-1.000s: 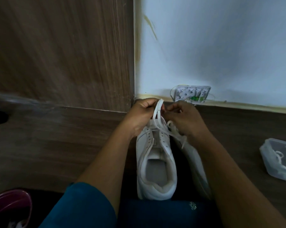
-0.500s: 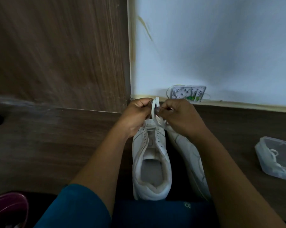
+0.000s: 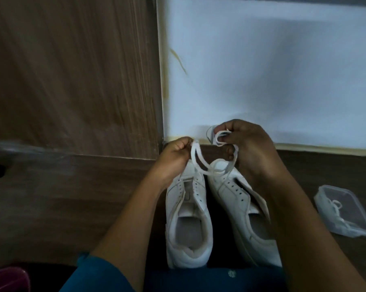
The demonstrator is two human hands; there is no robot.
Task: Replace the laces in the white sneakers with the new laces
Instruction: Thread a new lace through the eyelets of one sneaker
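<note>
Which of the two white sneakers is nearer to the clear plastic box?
The right sneaker, the one partly under the right forearm. The plastic box lies to its right, and the left sneaker sits on its far side.

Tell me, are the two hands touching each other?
Apart. The head view shows floor between the left hand and right hand; only the lace joins them.
</note>
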